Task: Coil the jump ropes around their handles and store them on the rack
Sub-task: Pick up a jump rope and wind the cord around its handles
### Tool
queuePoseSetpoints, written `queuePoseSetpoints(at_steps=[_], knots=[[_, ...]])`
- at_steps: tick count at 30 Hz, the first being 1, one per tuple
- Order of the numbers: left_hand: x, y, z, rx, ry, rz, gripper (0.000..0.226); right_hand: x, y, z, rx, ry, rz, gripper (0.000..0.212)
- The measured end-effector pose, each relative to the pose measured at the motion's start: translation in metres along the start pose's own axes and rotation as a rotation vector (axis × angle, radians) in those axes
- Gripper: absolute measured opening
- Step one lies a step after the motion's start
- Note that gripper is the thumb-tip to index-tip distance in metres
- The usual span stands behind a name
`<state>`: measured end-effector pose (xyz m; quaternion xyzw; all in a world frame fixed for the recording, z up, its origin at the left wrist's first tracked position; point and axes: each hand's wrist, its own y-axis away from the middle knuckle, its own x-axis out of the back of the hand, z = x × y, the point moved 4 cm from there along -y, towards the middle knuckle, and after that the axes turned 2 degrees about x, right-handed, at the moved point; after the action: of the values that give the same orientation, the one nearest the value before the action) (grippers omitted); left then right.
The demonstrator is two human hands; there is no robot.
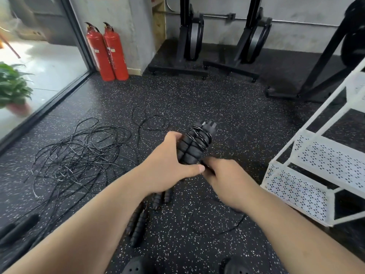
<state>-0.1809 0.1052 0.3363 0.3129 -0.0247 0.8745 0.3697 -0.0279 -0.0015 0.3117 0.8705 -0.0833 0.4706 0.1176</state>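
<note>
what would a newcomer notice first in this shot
Dead centre, the left hand and right hand hold a pair of black jump rope handles with rope coiled round their top. Left of them a big tangle of loose ropes sprawls on the floor; two red fire extinguishers stand beyond it, and a white rack stands at right.

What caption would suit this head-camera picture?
Left hand grips paired handles while right hand holds rope; tangled ropes left, white rack right.

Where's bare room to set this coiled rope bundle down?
Visible shelves of the white perforated metal rack lie bare. So does the speckled black floor between rack and black machine bases. Crowded: tangled loose black ropes at left, black ribbed handles beneath the forearms.
</note>
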Motion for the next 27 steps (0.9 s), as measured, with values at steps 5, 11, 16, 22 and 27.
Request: queuePoseSetpoints(at_steps=[5,11,16,22,27], knots=[[0.006,-0.003,-0.013,0.043,-0.267,0.127,0.082,0.005,0.004,-0.010,0.065,0.157,0.072,0.023],[0.016,-0.007,-0.023,0.089,-0.455,0.258,0.043,0.012,0.017,-0.031,0.159,0.379,0.058,0.024],[0.000,-0.008,-0.016,-0.003,-0.732,0.117,0.040,0.023,0.021,-0.044,0.273,0.504,0.170,0.027],[-0.039,0.004,0.001,-0.409,-0.928,-0.140,0.058,0.046,0.009,0.005,0.037,0.034,0.042,0.014],[-0.046,0.011,0.012,-0.592,-0.811,-0.141,0.056,0.057,0.009,0.031,-0.014,-0.236,-0.144,0.019]])
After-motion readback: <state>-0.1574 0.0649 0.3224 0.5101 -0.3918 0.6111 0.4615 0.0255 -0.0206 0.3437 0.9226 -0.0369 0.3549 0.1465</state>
